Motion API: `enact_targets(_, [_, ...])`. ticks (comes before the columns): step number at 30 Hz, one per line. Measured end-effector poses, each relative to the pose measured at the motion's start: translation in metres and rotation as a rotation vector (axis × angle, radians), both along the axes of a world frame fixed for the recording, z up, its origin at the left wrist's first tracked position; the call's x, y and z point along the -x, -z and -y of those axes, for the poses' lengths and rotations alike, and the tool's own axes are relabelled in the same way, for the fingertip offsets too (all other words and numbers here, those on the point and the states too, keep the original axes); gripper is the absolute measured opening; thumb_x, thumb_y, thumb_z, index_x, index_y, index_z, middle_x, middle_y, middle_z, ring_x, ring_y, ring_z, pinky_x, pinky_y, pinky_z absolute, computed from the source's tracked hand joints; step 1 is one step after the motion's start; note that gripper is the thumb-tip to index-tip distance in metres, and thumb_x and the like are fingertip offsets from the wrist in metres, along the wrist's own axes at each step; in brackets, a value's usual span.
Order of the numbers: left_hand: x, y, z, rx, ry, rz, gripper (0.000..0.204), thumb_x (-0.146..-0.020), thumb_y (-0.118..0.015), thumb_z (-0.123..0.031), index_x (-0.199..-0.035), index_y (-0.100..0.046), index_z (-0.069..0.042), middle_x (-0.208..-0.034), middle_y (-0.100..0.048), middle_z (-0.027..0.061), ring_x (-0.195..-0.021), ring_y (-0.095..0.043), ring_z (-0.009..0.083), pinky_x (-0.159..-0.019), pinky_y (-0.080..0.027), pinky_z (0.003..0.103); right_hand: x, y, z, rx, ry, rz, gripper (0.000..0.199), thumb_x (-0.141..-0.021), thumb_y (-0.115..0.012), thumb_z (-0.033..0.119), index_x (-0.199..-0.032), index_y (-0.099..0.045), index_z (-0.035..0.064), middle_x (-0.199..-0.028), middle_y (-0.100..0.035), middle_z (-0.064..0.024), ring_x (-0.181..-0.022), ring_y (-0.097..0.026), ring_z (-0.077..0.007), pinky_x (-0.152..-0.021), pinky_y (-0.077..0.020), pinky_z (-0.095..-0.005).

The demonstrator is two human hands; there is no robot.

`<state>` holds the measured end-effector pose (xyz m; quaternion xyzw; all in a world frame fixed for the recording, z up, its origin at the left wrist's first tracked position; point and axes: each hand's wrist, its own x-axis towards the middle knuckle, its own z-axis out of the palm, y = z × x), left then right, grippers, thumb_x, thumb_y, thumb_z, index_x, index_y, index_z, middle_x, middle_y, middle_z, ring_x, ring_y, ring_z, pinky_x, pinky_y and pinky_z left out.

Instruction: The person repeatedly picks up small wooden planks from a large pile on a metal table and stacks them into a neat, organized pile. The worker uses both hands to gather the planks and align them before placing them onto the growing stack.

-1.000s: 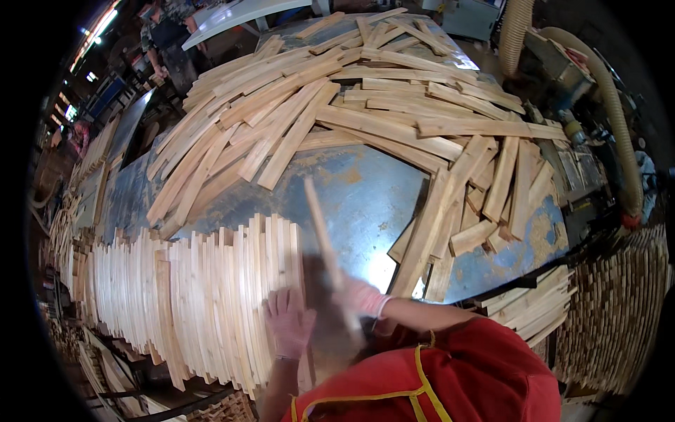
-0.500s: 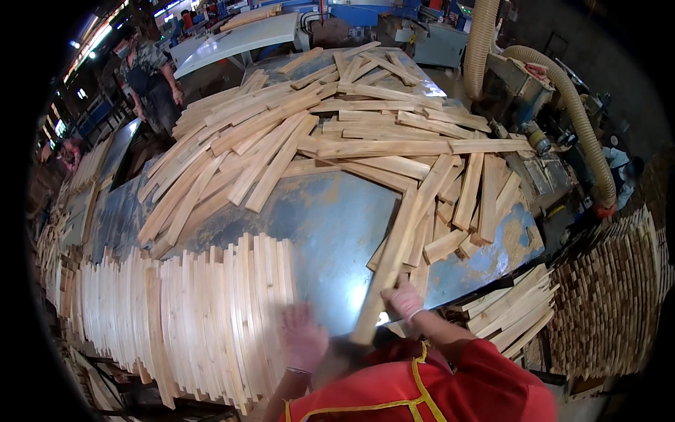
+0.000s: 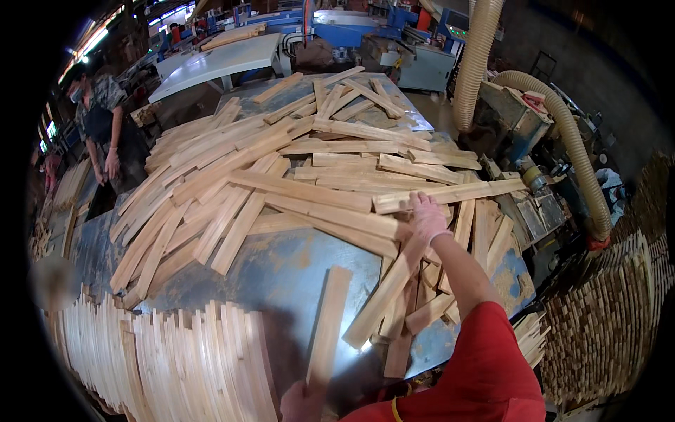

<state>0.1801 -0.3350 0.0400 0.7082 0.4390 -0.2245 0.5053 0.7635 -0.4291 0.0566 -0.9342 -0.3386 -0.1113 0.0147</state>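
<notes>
My left hand (image 3: 304,402), at the lower edge, is closed round the near end of a wooden board (image 3: 329,320), which points away from me over the metal table. My right hand (image 3: 427,218) reaches out to the heap, its gloved fingers bent over another long wooden board (image 3: 474,191) close to that board's left end. The thumb side is partly hidden. Beneath my right wrist lies a slanted board (image 3: 383,299), among other loose boards. To the left of my left hand stands a tight row of pale boards (image 3: 190,359), side by side.
A large heap of loose boards (image 3: 232,158) covers the far part of the metal table (image 3: 295,271). Machinery with a ribbed hose (image 3: 472,77) stands at the right, beside tall board stacks (image 3: 598,344). Another person (image 3: 102,126) stands at the far left.
My right hand has moved forward from the near end of a board to the heap. My left hand, seen spread beside the row before, now grips a board. The view has shifted.
</notes>
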Motion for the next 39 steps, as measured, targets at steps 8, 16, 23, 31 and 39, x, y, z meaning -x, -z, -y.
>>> enact_targets(8, [0.093, 0.039, 0.048, -1.304, -0.044, 0.188, 0.033, -0.087, -0.072, -0.020, -0.118, -0.069, -0.010, -0.133, -0.064, 0.0142, -0.121, -0.063, 0.0433, -0.095, -0.055, 0.052, -0.010, -0.020, -0.034, 0.529, -0.237, -0.273, 0.070, -0.082, -0.077, 0.031, -0.148, -0.059, 0.0192, -0.140, -0.068, -0.0138, -0.134, -0.061, -0.0358, -0.114, -0.0459, -0.0487])
enact_targets(16, [0.121, 0.015, 0.024, -1.165, 0.032, 0.259, 0.045, -0.088, -0.074, -0.025, -0.131, -0.064, -0.017, -0.135, -0.056, 0.0134, -0.129, -0.054, 0.0404, -0.105, -0.046, 0.056, 0.156, -0.098, -0.070, 0.349, -0.372, -0.316, 0.066, -0.085, -0.075, 0.050, -0.139, -0.063, 0.0126, -0.108, -0.075, -0.0204, -0.100, -0.073, -0.0395, -0.091, -0.0568, -0.0482])
enact_targets(23, [0.235, 0.051, 0.042, -1.096, -0.507, -0.341, 0.066, -0.093, -0.072, -0.035, -0.154, -0.053, -0.019, -0.163, -0.043, 0.0163, -0.153, -0.035, 0.0371, -0.118, -0.039, 0.055, 0.274, 0.057, -0.051, -0.167, -0.091, -1.366, 0.051, -0.097, -0.073, 0.044, -0.133, -0.068, 0.0077, -0.092, -0.071, -0.0072, -0.084, -0.071, -0.0208, -0.076, -0.0566, -0.0352])
enact_targets(31, [0.378, 0.092, 0.029, -0.286, -2.082, 0.794, 0.042, -0.099, -0.075, -0.037, -0.129, -0.065, -0.009, -0.121, -0.067, 0.0135, -0.103, -0.069, 0.0291, -0.088, -0.057, 0.037, 0.494, 0.059, -0.082, -0.249, -0.167, -1.685, 0.050, -0.101, -0.072, 0.045, -0.126, -0.062, 0.0033, -0.092, -0.066, -0.0019, -0.071, -0.059, -0.0115, -0.061, -0.0490, -0.0287])
enact_targets(39, [0.314, 0.063, 0.110, 0.052, -1.295, 0.572, 0.046, -0.103, -0.070, -0.039, -0.132, -0.067, -0.004, -0.118, -0.070, 0.0095, -0.100, -0.071, 0.0257, -0.088, -0.060, 0.039, 0.423, 0.124, -0.065, -0.581, -0.161, -1.491, 0.079, -0.101, -0.074, 0.032, -0.163, -0.039, -0.0022, -0.147, -0.059, -0.0153, -0.129, -0.058, -0.0237, -0.110, -0.0456, -0.0369])
